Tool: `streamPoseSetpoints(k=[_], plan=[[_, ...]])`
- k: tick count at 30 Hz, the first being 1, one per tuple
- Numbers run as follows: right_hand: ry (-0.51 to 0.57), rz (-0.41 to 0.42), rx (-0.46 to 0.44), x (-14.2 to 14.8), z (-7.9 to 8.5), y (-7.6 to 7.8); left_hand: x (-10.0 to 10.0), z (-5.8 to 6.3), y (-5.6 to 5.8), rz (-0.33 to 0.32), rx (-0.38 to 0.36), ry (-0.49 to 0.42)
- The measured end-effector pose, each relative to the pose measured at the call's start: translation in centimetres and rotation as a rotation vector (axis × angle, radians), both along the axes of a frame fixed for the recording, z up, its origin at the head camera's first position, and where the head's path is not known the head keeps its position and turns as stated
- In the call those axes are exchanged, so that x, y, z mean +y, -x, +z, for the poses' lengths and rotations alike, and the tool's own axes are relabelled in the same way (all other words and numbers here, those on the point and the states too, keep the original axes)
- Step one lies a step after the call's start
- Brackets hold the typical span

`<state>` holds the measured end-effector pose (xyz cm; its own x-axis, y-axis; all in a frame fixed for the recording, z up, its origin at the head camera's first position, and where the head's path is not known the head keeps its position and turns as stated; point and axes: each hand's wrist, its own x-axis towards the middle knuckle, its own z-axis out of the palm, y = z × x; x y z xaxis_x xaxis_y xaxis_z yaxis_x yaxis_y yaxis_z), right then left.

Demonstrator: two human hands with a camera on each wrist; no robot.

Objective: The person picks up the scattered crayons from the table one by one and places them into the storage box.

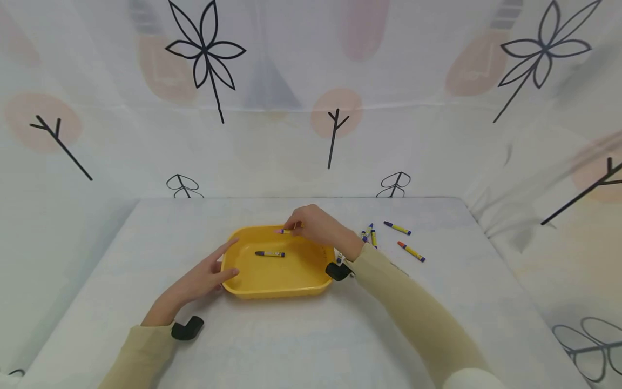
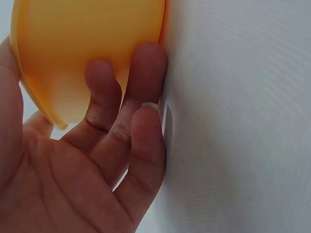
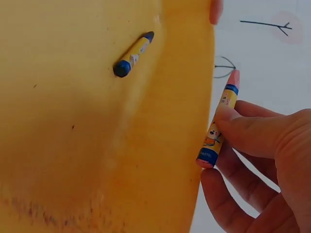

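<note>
A yellow plastic tray (image 1: 291,278) stands on the white-covered table. My left hand (image 1: 201,278) grips its left side, thumb and a finger over the rim; in the left wrist view the other fingers (image 2: 148,73) curl against the outer wall. Over the tray's far rim, my right hand (image 1: 318,224) pinches a pink oil pastel (image 3: 214,138) between thumb and fingers. The pastel has a yellow wrapper with blue bands, and its pink tip points away from the palm. A dark-tipped oil pastel (image 3: 133,54) lies on the tray floor, to the left of the right hand.
Several oil pastels lie on the table right of the tray: some clustered by the right wrist, a dark-tipped pastel (image 1: 397,228) and an orange-tipped pastel (image 1: 412,252) farther right. A patterned white cloth (image 1: 282,156) hangs behind the table.
</note>
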<state>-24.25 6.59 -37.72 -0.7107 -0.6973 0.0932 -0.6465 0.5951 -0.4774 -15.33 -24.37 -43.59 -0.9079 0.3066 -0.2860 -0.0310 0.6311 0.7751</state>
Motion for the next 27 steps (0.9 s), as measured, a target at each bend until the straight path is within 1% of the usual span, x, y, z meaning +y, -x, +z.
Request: streamPoseSetpoints(k=[5,9,13,16,18,23,25,27], plan=[[-0.010,-0.018,-0.031,-2.1,-0.3,0.7,-0.2,-0.1,0.1,0.007,-0.001,0.004],[-0.087,-0.049,-0.023,-3.3,-0.6,0.7,-0.2,-0.1,0.1,0.011,-0.005,0.003],[-0.177,-0.071,0.014,-3.9,-0.8,0.5,-0.2,-0.1,0.1,0.014,-0.010,0.005],[-0.208,-0.068,0.026,-4.0,-0.9,0.2,-0.1,0.0,0.0,0.024,-0.018,0.011],[-0.214,-0.057,0.018,-4.1,-0.9,0.0,-0.1,0.0,0.0,0.028,-0.020,0.015],[-0.213,-0.027,-0.054,-4.4,-1.3,-0.2,-0.1,0.0,0.0,0.021,-0.015,0.014],[-0.224,-0.031,-0.056,-4.5,-1.6,-0.2,-0.1,0.0,0.0,0.017,-0.011,0.013],[-0.246,-0.038,-0.030,-4.7,-2.0,-0.2,-0.1,-0.1,0.0,0.013,-0.009,0.018]])
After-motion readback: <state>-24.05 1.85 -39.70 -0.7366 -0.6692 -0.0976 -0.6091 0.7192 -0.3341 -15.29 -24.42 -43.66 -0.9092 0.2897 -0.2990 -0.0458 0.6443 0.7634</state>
